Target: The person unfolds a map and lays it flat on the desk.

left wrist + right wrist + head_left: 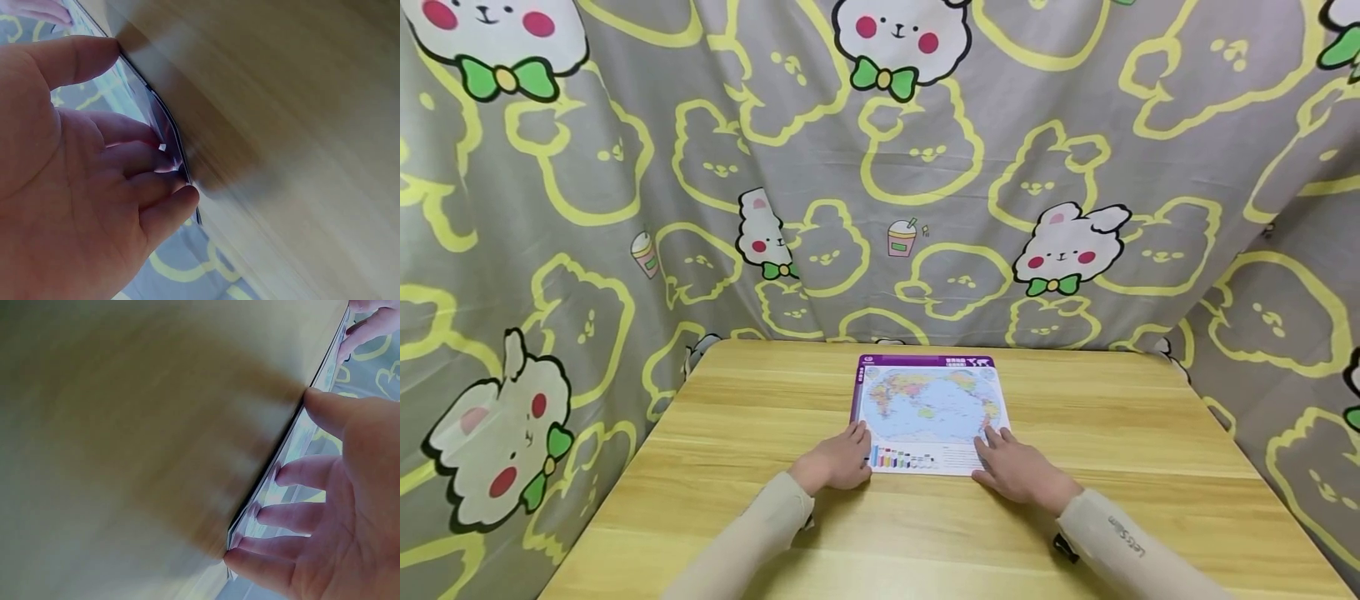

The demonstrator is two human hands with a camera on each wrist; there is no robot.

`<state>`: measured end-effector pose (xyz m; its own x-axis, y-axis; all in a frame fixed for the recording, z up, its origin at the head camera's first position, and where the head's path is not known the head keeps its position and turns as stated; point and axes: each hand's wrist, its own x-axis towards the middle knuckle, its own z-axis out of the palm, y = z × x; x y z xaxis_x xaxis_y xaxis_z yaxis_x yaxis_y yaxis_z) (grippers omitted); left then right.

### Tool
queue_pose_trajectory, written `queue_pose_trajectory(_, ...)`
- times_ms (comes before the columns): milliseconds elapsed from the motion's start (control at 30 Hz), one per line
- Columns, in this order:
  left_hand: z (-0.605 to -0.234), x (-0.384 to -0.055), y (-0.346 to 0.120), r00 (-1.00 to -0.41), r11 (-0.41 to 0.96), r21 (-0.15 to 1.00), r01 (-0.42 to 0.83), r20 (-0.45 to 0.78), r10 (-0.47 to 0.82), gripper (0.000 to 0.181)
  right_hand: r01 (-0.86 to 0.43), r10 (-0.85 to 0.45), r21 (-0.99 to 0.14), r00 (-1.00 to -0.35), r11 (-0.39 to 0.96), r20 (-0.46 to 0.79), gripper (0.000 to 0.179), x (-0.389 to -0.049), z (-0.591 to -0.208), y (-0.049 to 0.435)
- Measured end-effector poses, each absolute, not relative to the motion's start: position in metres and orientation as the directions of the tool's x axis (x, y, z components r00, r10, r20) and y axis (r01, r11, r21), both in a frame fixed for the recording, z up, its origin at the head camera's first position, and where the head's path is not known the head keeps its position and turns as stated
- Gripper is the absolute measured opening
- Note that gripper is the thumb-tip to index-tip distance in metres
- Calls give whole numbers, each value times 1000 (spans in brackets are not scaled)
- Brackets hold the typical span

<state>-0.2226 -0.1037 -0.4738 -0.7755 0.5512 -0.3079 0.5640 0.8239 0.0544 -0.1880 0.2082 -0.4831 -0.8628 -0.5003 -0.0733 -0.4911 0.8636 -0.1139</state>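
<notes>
A thin world map sheet (927,417) with a purple top band lies face up on the wooden table. My left hand (838,458) rests on its near left corner, fingers along the left side and thumb at the near edge. Across from it, my right hand (1017,468) touches the near right corner, its fingers spread over the sheet. In the left wrist view the map's dark edge (170,115) bows slightly by the fingertips (187,197). The right wrist view has the thumb (322,409) against the near edge and the other fingers relaxed on the surface.
The wooden table (760,400) extends around the map on all sides. A grey curtain (820,167) with yellow outlines and white rabbit prints hangs behind the table and along both sides. Light long sleeves (760,525) cover both forearms.
</notes>
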Motion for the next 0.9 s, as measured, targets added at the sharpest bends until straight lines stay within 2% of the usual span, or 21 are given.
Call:
queue_pose_trajectory(233, -473, -222, -112, -780, 827, 56, 559, -304, 547, 62, -507, -514, -102, -855, 856, -71, 58, -189, -484, 201)
queue_pose_trajectory(533, -469, -220, -121, -784, 837, 135, 531, -296, 545, 60, -493, -502, -98, -858, 864, -111, 56, -185, -482, 192)
queue_pose_trajectory(900, -473, -223, -126, -763, 797, 105, 594, -241, 600, 56, -495, -503, -97, -859, 864, -99, 54, -184, -484, 190)
